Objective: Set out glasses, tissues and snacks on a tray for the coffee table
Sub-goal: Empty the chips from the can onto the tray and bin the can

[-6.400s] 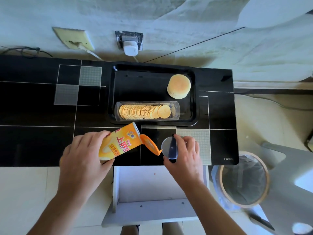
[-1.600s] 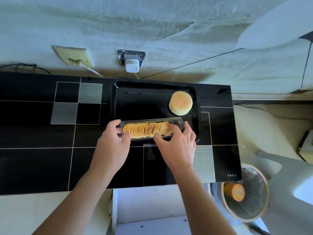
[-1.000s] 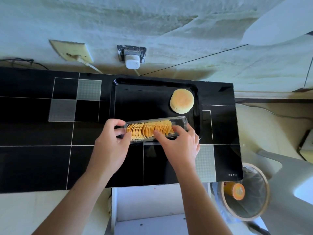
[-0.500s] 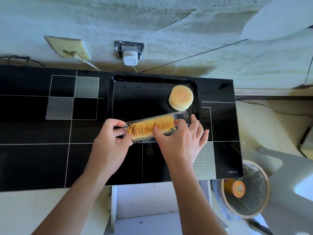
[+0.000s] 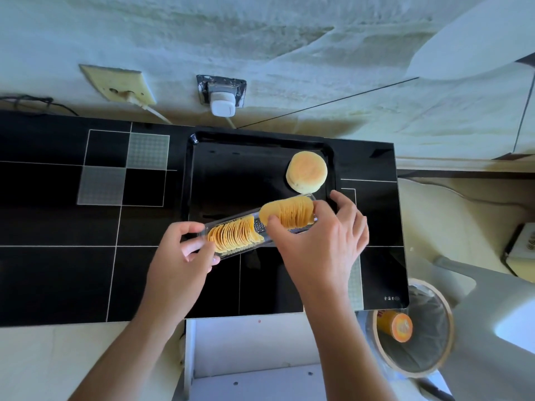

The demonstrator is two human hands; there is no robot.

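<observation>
A black tray [image 5: 199, 180] lies on the black glass table [image 5: 58, 270] against the wall. A round pale bun [image 5: 306, 171] sits in the tray's right far corner. Over the tray's near edge I hold a clear plastic chip sleeve [image 5: 231, 257], tilted up to the right. My left hand [image 5: 181, 266] grips its left end. My right hand [image 5: 321, 244] pinches a stack of chips [image 5: 289, 212] raised out of the sleeve's right half. More chips [image 5: 233, 235] stay lined in the left half.
A wall socket with a white plug [image 5: 221, 104] and a second plate [image 5: 118, 86] sit behind the table. A bin [image 5: 417, 369] at the lower right holds the orange chip can [image 5: 395, 325]. A white stool [image 5: 246, 357] stands below the table's near edge.
The chip can went from my hands into the bin. Both hands took the sleeve at the tray's near edge and tilted it; my right hand has now lifted a stack of chips out.
</observation>
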